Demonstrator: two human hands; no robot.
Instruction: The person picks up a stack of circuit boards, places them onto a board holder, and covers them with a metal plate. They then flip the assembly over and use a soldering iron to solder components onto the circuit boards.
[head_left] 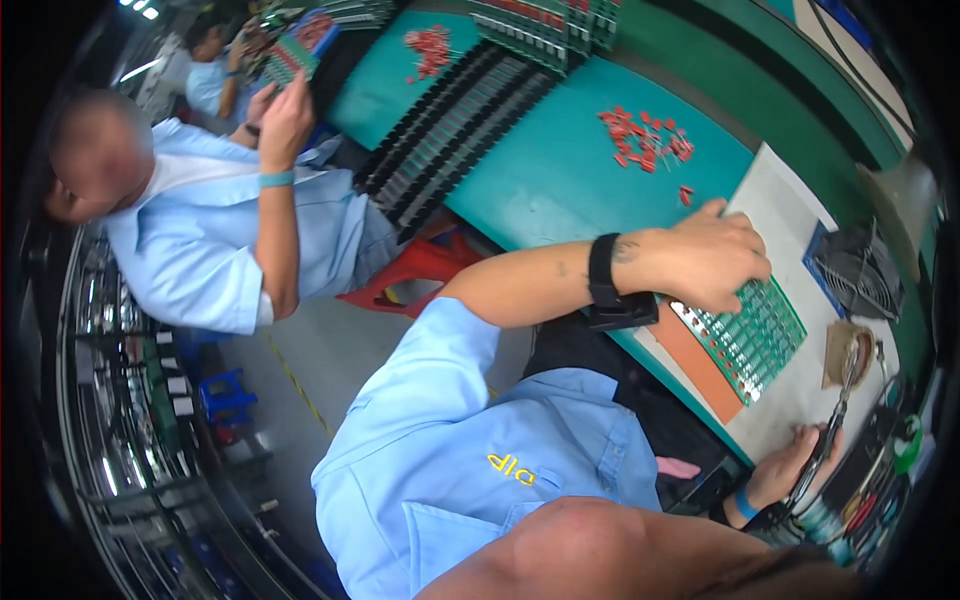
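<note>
— So, where are your hands?
— Head view: my left hand [712,255] lies flat on the green circuit panel [760,335] on the green bench [545,175]; my right hand [795,462] grips a soldering iron [838,420].
— Around you?
— Red parts [648,138] scattered; a co-worker [215,225] sits beside me.

— What are we wearing up top?

— We have on a light blue short-sleeved shirt [470,440] with a collar, and small yellow embroidered lettering on the chest.

— And on our arms?

— A broad black wrist strap [603,270] circles our left wrist, with a black block hanging under it. A small dark tattoo sits beside it. Our right wrist carries a narrow blue band [745,503].
</note>
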